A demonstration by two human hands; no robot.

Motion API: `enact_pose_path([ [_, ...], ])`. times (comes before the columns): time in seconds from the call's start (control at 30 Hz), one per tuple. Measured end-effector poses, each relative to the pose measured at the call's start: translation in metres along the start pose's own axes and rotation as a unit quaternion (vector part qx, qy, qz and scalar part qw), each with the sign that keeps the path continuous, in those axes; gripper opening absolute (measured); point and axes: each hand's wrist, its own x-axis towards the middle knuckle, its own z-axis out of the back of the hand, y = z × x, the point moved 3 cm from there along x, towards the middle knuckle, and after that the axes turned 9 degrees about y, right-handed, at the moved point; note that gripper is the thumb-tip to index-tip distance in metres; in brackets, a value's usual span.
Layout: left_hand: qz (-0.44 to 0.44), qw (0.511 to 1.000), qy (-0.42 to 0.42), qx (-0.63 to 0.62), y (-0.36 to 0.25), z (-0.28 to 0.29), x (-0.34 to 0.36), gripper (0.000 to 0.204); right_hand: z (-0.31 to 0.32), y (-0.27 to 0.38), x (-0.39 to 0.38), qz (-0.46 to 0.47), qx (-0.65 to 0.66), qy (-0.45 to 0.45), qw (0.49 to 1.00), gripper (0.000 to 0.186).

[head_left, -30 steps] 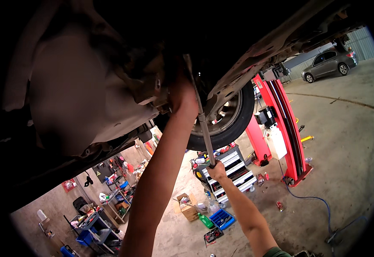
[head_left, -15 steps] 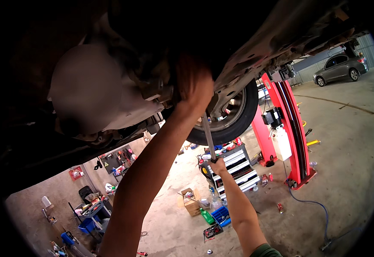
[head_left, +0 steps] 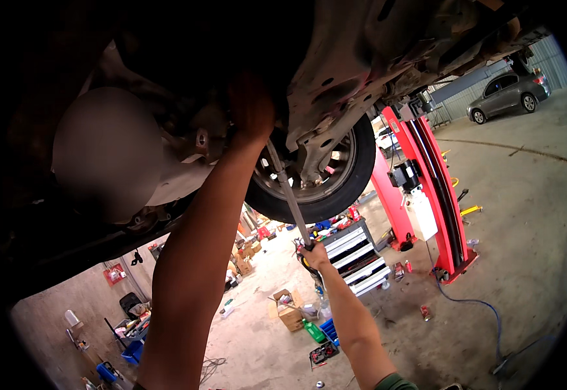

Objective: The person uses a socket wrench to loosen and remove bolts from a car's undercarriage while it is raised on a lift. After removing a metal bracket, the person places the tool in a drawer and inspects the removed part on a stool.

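Long metal bar slants from the right hand up toward the left hand under a raised car

The metal bar (head_left: pixel 290 195) runs through the middle of the frame, its long axis leaning from lower right to upper left. The right hand (head_left: pixel 316 255) is wrapped around its dark lower end, just below the centre of the frame, so the bar lies up and slightly left of that hand. The left hand (head_left: pixel 252 107) reaches higher, into the shadow in the upper middle of the frame, and is the nearer one to the bar's top end. From this view the bar crosses in front of the wheel (head_left: pixel 326 194), below the car's underside (head_left: pixel 345 97).

The top of the bar disappears beside the left wrist, so what it meets there cannot be seen. The left hand's fingers are lost in the dark; I cannot tell whether they grasp anything or are loose, nor whether they touch the bar. The rounded cover (head_left: pixel 108 153) at upper left is blurred, and both forearms are cut off at the lower edge.
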Motion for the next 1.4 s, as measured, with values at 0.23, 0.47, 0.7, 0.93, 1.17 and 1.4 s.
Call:
enact_pose_path([
  [0.23, 0.028, 0.991, 0.056, 0.121, 0.014, -0.019, -0.018, 0.045, 0.008, 0.031, -0.025, -0.025, -0.024, -0.003, 0.999, 0.037],
  [0.47, 0.036, 0.996, -0.015, 0.083, 0.003, -0.01, -0.01, 0.035, 0.01, 0.026, -0.034, -0.04, -0.039, -0.01, 0.998, 0.038],
  [0.7, 0.014, 0.992, -0.019, 0.128, 0.002, -0.008, -0.005, 0.036, 0.01, 0.029, -0.084, -0.057, -0.046, 0.004, 0.997, 0.041],
  [0.93, 0.016, 0.999, -0.024, 0.037, 0.002, 0.001, 0.005, 0.041, 0.011, 0.05, -0.137, -0.081, -0.072, -0.03, 0.994, 0.037],
  [1.17, 0.011, 0.999, -0.042, 0.014, -0.003, 0.0, 0.001, 0.043, 0.013, 0.064, -0.171, -0.127, -0.084, -0.03, 0.988, 0.039],
  [1.4, 0.033, 0.997, -0.061, 0.015, 0.001, -0.001, 0.0, 0.029, 0.014, 0.084, -0.203, -0.128, -0.081, -0.034, 0.988, 0.04],
])
